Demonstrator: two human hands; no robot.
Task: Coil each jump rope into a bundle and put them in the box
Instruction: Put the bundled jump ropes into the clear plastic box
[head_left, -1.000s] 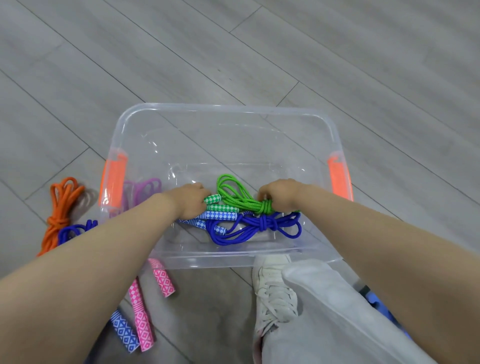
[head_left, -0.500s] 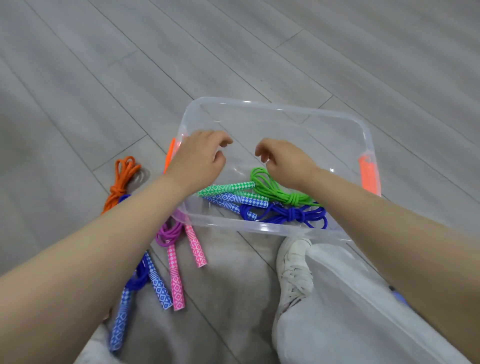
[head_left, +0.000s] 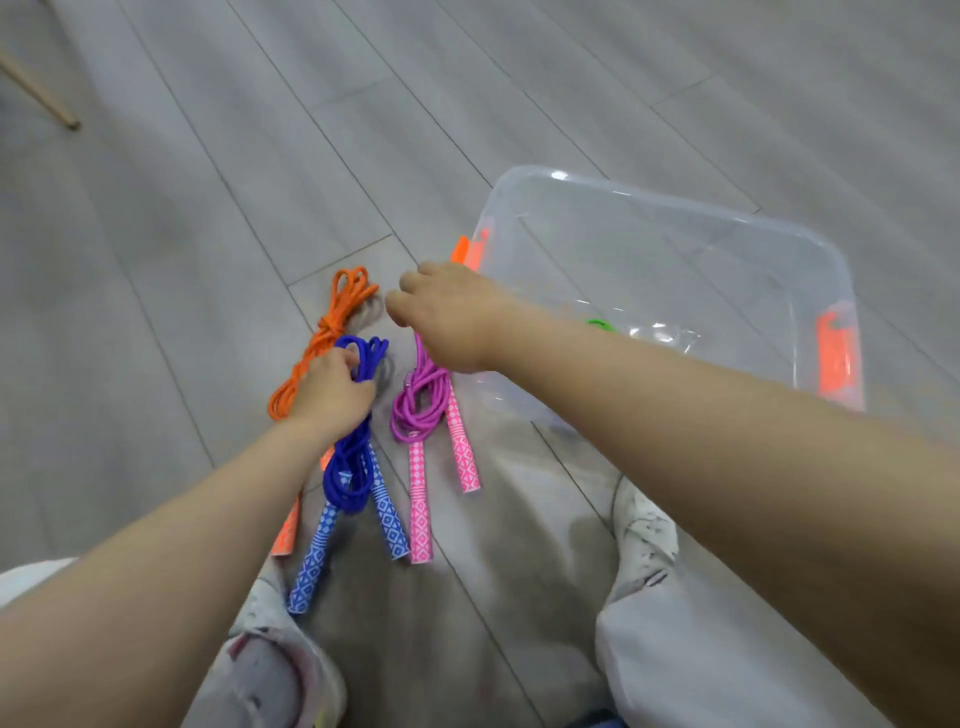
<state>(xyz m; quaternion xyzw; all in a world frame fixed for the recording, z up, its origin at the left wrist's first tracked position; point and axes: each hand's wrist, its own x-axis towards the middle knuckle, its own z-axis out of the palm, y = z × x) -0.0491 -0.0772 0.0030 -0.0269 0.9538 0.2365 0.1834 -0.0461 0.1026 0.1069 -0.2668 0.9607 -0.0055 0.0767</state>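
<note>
Three jump ropes lie on the floor left of the clear plastic box (head_left: 670, 208). My left hand (head_left: 332, 387) grips the cord of the blue rope (head_left: 349, 475), whose patterned blue handles point toward me. The orange rope (head_left: 332, 325) lies just left of it, partly under my left hand. The pink rope (head_left: 423, 402) sits to the right, coiled, with its pink handles pointing toward me. My right hand (head_left: 449, 314) hovers above the pink rope's far end, fingers loosely bent and holding nothing. A bit of green rope (head_left: 600, 325) shows inside the box behind my right forearm.
The box has orange latches (head_left: 839, 358) on its short sides. My white shoes (head_left: 644, 530) and light trouser legs are below the ropes. A wooden furniture leg (head_left: 39, 91) stands at the far left. Grey plank floor surrounds everything.
Both hands have left the box and moved left to the ropes on the floor. My left hand has taken hold of the blue rope. The view has swung left.
</note>
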